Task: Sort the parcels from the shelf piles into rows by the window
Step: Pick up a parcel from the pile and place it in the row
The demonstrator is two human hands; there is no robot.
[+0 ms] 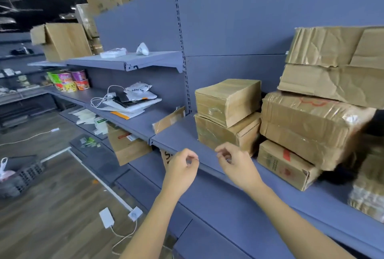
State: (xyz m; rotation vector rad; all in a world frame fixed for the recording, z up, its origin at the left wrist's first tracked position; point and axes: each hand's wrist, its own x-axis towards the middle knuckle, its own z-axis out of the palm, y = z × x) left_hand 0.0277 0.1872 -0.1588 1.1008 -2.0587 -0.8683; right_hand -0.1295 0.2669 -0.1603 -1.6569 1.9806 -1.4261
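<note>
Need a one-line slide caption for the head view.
Empty, loosely curled left hand and right hand hover before taped cardboard parcels piled on the blue-grey shelf.

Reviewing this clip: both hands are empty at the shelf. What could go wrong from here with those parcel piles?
1. The top taped box sits skewed on the lower box; pulling the lower one first would likely topple it.
2. The crushed cartons overhang the wrapped parcel, which leans out over the small box; disturbing either could bring the pile down.
3. The charger and cable on the floor may trip a loaded carrier.
</note>
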